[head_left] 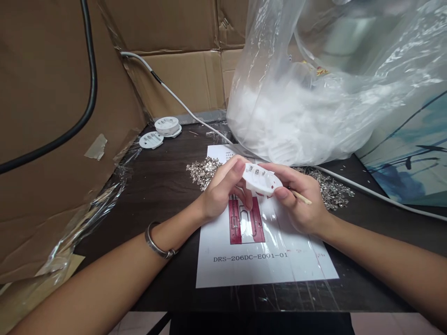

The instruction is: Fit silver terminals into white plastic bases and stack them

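Between both hands, above a printed sheet, is a round white plastic part point(261, 179) with small metal pieces set in its face, tilted toward me. My left hand point(225, 188) grips its left edge with the thumb on top. My right hand point(303, 197) pinches the right edge and also holds a thin wooden stick point(301, 197), which pokes out past the thumb. One pile of small metal pieces point(202, 171) lies beside my left hand. Another metal pile point(331, 188) is just beyond my right hand, partly hidden by it.
The plastic-covered printed sheet point(240, 267) lies on the dark table point(139, 186). Several similar white discs point(166, 124) sit at the back left. A large clear bag point(296, 125) of white parts stands behind my hands. A white cable point(185, 106) crosses the table; cardboard walls point(181, 28) enclose it.
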{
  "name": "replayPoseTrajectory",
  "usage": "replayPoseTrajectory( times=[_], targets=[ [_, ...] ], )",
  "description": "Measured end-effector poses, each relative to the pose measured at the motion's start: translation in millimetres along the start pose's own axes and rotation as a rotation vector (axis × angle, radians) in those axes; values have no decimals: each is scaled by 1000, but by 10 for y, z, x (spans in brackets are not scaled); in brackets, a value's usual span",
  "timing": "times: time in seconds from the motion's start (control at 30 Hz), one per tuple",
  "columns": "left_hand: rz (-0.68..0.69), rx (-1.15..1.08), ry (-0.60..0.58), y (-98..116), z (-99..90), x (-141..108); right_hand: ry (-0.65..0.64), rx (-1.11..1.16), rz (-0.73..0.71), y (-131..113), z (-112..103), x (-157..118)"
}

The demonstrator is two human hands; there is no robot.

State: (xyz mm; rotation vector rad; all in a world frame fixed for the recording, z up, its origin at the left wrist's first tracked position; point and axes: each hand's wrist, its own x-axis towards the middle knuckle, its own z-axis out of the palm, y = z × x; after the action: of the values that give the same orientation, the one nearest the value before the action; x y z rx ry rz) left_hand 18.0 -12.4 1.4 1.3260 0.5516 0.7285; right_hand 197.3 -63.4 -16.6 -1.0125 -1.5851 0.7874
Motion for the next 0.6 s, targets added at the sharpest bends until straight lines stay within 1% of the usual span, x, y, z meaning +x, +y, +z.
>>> replayPoseTrajectory(
  times=[0.1,0.23,0.4,0.5,0.6],
  targets=[
    [15,18,-24,5,-4,-8,0,35,-23,13,-8,-10],
    [34,49,-53,16,-3,-22,30,56,-54,11,0,-1],
    [32,52,-86,7,-16,-31,49,96,-75,-6,9,16],
    [25,41,-85,14,-19,-35,51,72,-70,-13,2,20],
    [-2,36,-52,34,-4,-26,36,76,-30,-30,-2,30]
  ],
)
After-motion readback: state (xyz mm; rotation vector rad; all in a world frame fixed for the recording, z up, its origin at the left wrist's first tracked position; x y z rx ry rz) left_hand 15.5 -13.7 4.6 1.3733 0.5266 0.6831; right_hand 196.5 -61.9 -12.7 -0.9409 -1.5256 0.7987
